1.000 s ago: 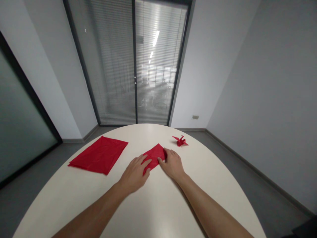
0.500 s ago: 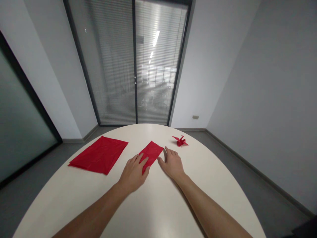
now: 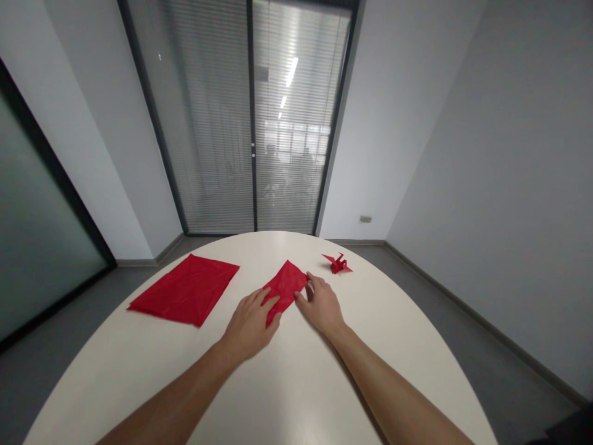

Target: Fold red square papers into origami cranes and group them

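Observation:
A small folded piece of red paper (image 3: 286,285) lies on the white round table (image 3: 287,383) in front of me. My left hand (image 3: 249,324) rests flat on its near left part, fingers stretched out. My right hand (image 3: 320,305) lies at its right edge, with the fingertips touching the paper's right corner and the fingers spread.
A larger flat red sheet (image 3: 185,288) lies to the left on the table. A finished red paper crane (image 3: 338,264) stands at the far right of the table. Beyond the table are glass doors with blinds (image 3: 252,117) and grey walls.
The small red paper was turned and refolded: its far corner swung left and back. My right hand drew off the paper half a second ago and now touches its right corner again.

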Tool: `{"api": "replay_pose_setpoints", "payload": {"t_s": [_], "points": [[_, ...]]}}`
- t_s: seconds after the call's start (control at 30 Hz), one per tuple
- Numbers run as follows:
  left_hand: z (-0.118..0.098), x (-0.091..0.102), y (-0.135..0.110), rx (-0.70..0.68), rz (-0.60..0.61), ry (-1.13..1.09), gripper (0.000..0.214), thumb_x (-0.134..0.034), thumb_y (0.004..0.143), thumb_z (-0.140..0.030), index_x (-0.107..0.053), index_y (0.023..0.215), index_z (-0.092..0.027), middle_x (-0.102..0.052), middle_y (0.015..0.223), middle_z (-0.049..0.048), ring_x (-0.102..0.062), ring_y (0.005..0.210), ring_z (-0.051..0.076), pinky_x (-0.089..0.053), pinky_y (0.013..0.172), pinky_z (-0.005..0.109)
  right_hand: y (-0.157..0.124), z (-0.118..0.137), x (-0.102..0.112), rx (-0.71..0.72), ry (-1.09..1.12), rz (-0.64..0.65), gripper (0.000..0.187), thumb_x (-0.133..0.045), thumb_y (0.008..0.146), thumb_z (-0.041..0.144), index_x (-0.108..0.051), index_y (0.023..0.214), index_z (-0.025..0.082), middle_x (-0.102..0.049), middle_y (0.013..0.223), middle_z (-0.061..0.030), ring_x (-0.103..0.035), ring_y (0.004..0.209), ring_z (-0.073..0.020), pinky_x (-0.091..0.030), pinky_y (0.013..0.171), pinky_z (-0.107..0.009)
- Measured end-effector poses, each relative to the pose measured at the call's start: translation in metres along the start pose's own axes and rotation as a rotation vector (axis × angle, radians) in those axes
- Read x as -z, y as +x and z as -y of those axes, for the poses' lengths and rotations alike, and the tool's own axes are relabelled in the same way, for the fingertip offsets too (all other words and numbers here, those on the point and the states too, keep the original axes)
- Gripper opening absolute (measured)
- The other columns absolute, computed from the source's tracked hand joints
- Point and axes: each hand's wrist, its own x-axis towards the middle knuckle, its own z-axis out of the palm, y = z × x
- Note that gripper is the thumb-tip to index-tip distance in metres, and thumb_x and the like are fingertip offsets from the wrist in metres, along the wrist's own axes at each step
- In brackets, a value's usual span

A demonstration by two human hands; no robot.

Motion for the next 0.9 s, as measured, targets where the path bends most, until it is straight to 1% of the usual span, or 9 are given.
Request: {"api": "replay_pose_setpoints", "payload": {"t_s": [0.1, 0.2, 0.33, 0.43, 0.53, 0.6, 0.73, 0.9], "points": [[0.0, 0.0, 0.0, -0.012, -0.006, -0.004, 0.04, -0.05, 0.095, -0.033, -0.064, 0.131, -0.022, -0.061, 0.139, 0.0129, -0.054, 0.13, 0.032, -0.044, 0.109, 0.053, 0.0, 0.002, 0.0, -0.018, 0.17, -0.025, 0.059, -0.061, 0.087, 0.036, -0.049, 0.142, 0.017, -0.059, 0.138, -0.0124, -0.064, 0.107, -0.024, -0.051, 0.093, -0.037], [0.0, 0.0, 0.001, -0.029, -0.018, -0.019, 0.04, -0.051, 0.094, -0.032, -0.063, 0.132, -0.024, -0.061, 0.139, 0.0118, -0.054, 0.13, 0.031, -0.045, 0.109, 0.052, 0.001, 0.004, -0.001, -0.02, 0.32, -0.034, 0.061, -0.063, 0.085, 0.034, -0.047, 0.142, 0.019, -0.061, 0.132, -0.0117, -0.065, 0.089, -0.0203, -0.055, 0.084, -0.036], [-0.001, 0.002, 0.001, -0.049, -0.002, -0.025, 0.042, -0.052, 0.094, -0.031, -0.062, 0.135, -0.025, -0.059, 0.141, 0.0116, -0.054, 0.13, 0.031, -0.045, 0.11, 0.052, 0.004, 0.002, -0.005, -0.009, 0.472, -0.092, 0.065, -0.064, 0.082, 0.029, -0.043, 0.143, 0.02, -0.056, 0.136, -0.0127, -0.064, 0.086, -0.0186, -0.055, 0.084, -0.037], [-0.002, 0.003, 0.001, -0.067, 0.016, -0.031, 0.044, -0.053, 0.094, -0.031, -0.061, 0.136, -0.026, -0.057, 0.143, 0.012, -0.052, 0.131, 0.032, -0.044, 0.111, 0.052, 0.006, -0.002, -0.011, 0.006, 0.565, -0.096, 0.073, -0.066, 0.079, 0.024, -0.038, 0.146, 0.019, -0.052, 0.139, -0.0139, -0.062, 0.083, -0.0168, -0.056, 0.082, -0.036], [-0.002, 0.004, 0.0, -0.079, 0.033, -0.037, 0.041, -0.053, 0.095, -0.033, -0.062, 0.135, -0.028, -0.056, 0.144, 0.0113, -0.051, 0.132, 0.031, -0.043, 0.111, 0.052, 0.005, -0.007, -0.017, 0.036, 0.569, -0.077, 0.083, -0.068, 0.075, 0.02, -0.032, 0.15, 0.019, -0.048, 0.14, -0.0142, -0.06, 0.085, -0.0171, -0.057, 0.081, -0.035], [-0.003, 0.005, -0.001, -0.088, 0.049, -0.031, 0.041, -0.052, 0.096, -0.034, -0.062, 0.136, -0.029, -0.056, 0.144, 0.011, -0.051, 0.133, 0.031, -0.042, 0.111, 0.053, 0.004, -0.008, -0.017, 0.075, 0.533, -0.061, 0.085, -0.066, 0.075, 0.016, -0.03, 0.152, 0.021, -0.047, 0.14, -0.0136, -0.06, 0.086, -0.0173, -0.057, 0.08, -0.035], [-0.003, 0.006, 0.0, -0.097, 0.059, -0.02, 0.04, -0.051, 0.097, -0.035, -0.062, 0.135, -0.028, -0.056, 0.143, 0.0119, -0.05, 0.133, 0.031, -0.042, 0.111, 0.054, 0.0, -0.004, -0.012, 0.144, 0.473, -0.013, 0.087, -0.061, 0.076, 0.012, -0.026, 0.154, 0.026, -0.045, 0.143, -0.0129, -0.059, 0.083, -0.016, -0.056, 0.077, -0.034], [-0.002, 0.004, 0.0, -0.087, 0.047, -0.005, 0.041, -0.054, 0.094, -0.037, -0.062, 0.133, -0.025, -0.056, 0.142, 0.0126, -0.051, 0.132, 0.032, -0.043, 0.11, 0.053, -0.002, 0.003, -0.008, 0.16, 0.511, -0.026, 0.093, -0.058, 0.079, 0.011, -0.013, 0.158, 0.03, -0.041, 0.15, -0.0136, -0.059, 0.082, -0.0145, -0.056, 0.078, -0.033]]}}
